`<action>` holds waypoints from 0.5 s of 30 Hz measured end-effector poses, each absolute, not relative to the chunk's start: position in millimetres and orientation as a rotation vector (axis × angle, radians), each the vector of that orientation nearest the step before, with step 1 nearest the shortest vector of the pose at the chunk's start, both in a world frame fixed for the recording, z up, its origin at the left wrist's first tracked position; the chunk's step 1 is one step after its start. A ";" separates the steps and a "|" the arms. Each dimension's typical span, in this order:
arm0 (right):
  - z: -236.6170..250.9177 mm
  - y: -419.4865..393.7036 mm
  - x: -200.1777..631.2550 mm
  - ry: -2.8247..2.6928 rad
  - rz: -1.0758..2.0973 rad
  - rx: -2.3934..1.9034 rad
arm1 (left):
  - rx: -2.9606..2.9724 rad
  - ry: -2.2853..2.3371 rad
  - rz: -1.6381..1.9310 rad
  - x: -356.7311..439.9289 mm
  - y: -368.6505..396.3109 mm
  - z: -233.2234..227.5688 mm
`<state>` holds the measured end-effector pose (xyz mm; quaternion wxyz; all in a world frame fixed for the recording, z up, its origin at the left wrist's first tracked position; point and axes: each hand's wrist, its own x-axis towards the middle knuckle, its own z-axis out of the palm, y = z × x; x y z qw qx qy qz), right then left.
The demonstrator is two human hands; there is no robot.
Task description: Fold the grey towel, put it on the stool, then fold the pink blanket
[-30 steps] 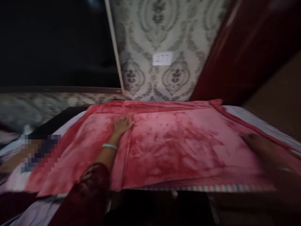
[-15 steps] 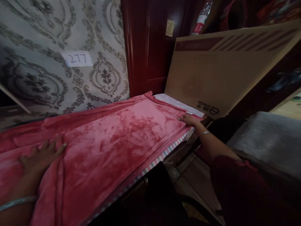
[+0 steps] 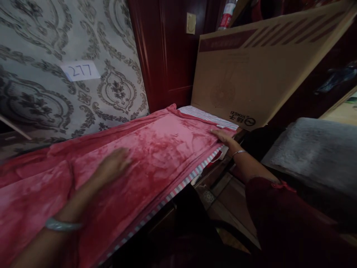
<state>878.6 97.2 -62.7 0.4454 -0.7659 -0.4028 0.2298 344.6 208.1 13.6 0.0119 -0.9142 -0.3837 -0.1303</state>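
Note:
A pink-red plush blanket lies folded in layers across a long surface in front of me. My left hand, with a pale bangle on its wrist, is over the blanket's middle; its fingers are smeared by motion. At the far right corner, my right hand is closed on the blanket's edge, a finger or thumb showing on top and the others hidden. Under the blanket, a striped cloth shows at the far end, and its striped border runs along the near side.
Behind the far end leans a large cardboard box, with a plastic bottle above it. Patterned wallpaper with a "277" paper borders the left. Grey plush fabric lies at the right.
My left hand has moved right and farther across the blanket from its left fold. My right hand stays at the far right corner. The view has shifted slightly.

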 end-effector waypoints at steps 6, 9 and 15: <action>-66.1 96.9 881.8 -0.962 0.542 -1.906 | -3.226 -0.564 -0.110 452.6 151.8 -9.0; -66.6 95.4 882.6 -0.976 0.550 -1.888 | -3.218 -0.656 -0.026 483.4 140.2 -28.0; -66.8 95.3 882.8 -1.000 0.561 -1.847 | -3.192 -0.600 -0.020 486.1 132.9 -40.6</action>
